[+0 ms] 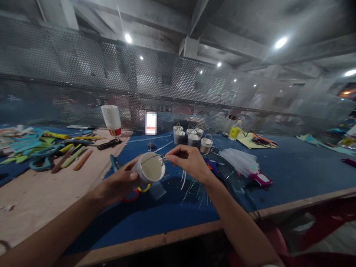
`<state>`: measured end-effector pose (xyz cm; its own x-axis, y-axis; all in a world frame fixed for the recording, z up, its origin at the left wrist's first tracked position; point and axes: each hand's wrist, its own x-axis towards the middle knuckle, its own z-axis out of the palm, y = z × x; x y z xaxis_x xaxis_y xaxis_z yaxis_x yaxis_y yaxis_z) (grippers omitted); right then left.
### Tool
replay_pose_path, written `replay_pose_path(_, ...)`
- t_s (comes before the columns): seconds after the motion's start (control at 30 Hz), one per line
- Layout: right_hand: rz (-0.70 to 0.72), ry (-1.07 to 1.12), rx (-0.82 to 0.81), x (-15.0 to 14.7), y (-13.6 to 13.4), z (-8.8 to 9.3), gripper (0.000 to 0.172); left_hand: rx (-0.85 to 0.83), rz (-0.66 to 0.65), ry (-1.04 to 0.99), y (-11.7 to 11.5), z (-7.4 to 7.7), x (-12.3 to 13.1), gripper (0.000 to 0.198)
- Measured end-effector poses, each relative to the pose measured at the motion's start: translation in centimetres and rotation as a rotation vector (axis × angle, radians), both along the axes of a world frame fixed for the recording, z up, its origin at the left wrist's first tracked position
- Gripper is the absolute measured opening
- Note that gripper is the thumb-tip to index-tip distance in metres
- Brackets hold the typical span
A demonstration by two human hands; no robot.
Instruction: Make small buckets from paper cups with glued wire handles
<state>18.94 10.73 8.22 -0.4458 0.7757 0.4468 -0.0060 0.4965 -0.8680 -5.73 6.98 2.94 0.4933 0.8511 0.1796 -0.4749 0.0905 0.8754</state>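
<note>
A small paper cup (152, 170) with a grey wrapped outside is tilted so that its white inside faces me. My left hand (124, 181) is closed around its left side. At the right rim, the fingertips of my right hand (190, 161) pinch together on a thin cord (162, 159); its exact end is too small to make out. A dark strand of it runs across the cup's mouth. Scissors (144, 188) with red and yellow handles lie under the cup, partly hidden. Beyond my hands stand several similar little buckets (193, 139) with looped handles.
A stack of paper cups (110, 118) stands at back left, near blue-handled scissors (41, 159) and coloured sticks (73, 155). To the right are a yellow-labelled bottle (235, 129), clear plastic bags (240, 161) and a purple item (261, 180). A perforated metal screen (155, 81) rises behind.
</note>
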Motion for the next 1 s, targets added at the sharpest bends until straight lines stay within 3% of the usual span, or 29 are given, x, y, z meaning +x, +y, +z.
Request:
replay_pose_path(0.33, -0.065, 0.070, -0.052, -0.1, 0.4, 0.0, 0.013, 0.039, 0.042, 0.054, -0.1, 0.2, -0.1, 0.059)
replay_pose_path(0.53, 0.019, 0.090, -0.119, -0.6, 0.8, -0.8, 0.014, 0.046, 0.014, 0.050, 0.1, 0.0, -0.1, 0.061)
replay_pose_path(0.73, -0.034, 0.121, -0.176, -0.7, 0.8, -0.6, 0.019, 0.030, -0.003, 0.063, 0.0, -0.1, -0.2, 0.062)
replay_pose_path(1.0, 0.014, 0.109, -0.198, -0.7, 0.8, -0.7, 0.020, 0.046, -0.001, 0.087, -0.3, 0.5, 0.3, 0.059)
